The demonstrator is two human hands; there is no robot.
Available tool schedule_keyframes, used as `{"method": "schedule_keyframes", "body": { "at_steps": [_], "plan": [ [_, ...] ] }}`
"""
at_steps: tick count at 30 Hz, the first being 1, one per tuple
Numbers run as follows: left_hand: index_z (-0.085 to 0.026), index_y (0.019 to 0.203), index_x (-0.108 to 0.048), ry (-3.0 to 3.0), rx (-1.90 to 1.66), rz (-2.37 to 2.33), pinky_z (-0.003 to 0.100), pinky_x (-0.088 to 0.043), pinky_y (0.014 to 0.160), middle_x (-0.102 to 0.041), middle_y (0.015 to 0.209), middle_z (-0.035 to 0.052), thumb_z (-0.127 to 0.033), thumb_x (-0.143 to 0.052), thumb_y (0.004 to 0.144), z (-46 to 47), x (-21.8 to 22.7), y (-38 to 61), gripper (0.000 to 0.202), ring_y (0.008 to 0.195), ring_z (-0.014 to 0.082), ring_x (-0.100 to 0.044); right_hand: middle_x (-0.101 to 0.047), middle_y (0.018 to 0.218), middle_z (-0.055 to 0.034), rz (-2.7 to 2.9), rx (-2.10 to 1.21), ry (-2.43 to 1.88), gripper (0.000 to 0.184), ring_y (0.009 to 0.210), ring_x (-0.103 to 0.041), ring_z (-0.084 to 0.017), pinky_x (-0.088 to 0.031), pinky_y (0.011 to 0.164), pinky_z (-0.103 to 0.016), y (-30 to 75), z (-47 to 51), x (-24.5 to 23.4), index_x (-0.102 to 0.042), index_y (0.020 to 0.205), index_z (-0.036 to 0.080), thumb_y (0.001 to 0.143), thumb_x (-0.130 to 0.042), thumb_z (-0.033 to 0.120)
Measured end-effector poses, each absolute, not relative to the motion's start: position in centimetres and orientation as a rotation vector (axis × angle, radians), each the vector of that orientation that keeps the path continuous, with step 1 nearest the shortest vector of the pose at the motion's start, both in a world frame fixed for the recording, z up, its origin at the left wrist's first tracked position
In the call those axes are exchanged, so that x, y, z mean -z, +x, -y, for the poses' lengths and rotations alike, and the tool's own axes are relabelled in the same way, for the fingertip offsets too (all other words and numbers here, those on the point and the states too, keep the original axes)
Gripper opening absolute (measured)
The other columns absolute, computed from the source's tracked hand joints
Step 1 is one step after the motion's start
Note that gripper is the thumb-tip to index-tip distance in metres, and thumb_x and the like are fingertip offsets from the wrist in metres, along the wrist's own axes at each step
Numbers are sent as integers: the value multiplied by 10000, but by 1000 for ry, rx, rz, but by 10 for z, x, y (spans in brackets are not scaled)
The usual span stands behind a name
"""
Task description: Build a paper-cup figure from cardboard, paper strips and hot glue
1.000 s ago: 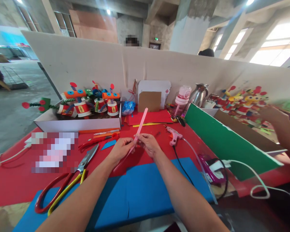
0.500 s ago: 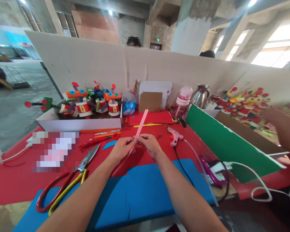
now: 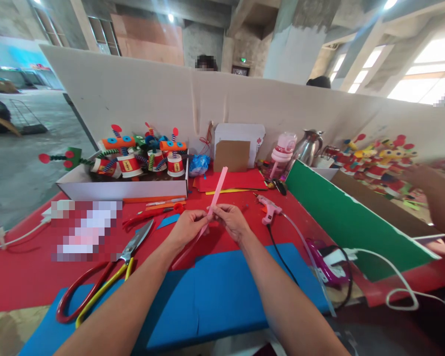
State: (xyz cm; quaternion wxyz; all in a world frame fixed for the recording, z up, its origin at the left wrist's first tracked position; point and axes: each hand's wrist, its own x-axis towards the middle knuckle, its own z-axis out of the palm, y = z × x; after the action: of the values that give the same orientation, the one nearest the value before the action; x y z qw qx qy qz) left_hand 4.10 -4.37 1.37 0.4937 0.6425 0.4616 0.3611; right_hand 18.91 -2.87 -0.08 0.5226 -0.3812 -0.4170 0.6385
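A long pink paper strip (image 3: 219, 189) is pinched between both of my hands, above the red table covering. One end points up and away from me; the other hangs down toward the blue sheet (image 3: 222, 291). My left hand (image 3: 188, 225) grips the strip with thumb and fingers closed. From the other side my right hand (image 3: 230, 220) pinches it too, fingertips almost touching those of the left. Left of my hands lie large scissors (image 3: 128, 252) with red and yellow handles. Right of them rests a pink glue gun (image 3: 270, 208) with a clear glue stick and a black cord.
An open white box (image 3: 126, 190) at the left holds several paper-cup figures (image 3: 129, 165). A green panel (image 3: 348, 217) stands at the right, with a co-worker's arm (image 3: 437, 198) beyond it. A pink bottle (image 3: 282, 153) and a metal jug (image 3: 308, 148) stand behind.
My hands keep the pink strip in nearly the same place. The whole view has shifted very slightly; nothing was picked up or let go.
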Motion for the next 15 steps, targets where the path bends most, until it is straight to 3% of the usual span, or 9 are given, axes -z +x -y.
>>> {"method": "schedule_keyframes", "body": {
  "at_steps": [6, 15],
  "plan": [
    [-168, 630, -627, 1527, -904, -1103, 269, -450, 631, -648, 578, 18, -605, -580, 739, 46, -16, 42, 453, 590, 163, -578, -609, 538, 22, 1015, -1498, -916, 279, 570, -481, -84, -422, 637, -250, 188, 30, 0, -735, 597, 169, 520, -854, 409],
    [-171, 627, -647, 1508, -917, -1079, 255, -417, 595, -629, 538, -4, -579, -608, 728, 44, -11, 41, 422, 539, 141, -539, -584, 527, 28, 989, -1542, -898, 279, 572, -480, -86, -403, 615, -245, 190, 29, 1, -750, 626, 165, 518, -851, 401]
  ]
}}
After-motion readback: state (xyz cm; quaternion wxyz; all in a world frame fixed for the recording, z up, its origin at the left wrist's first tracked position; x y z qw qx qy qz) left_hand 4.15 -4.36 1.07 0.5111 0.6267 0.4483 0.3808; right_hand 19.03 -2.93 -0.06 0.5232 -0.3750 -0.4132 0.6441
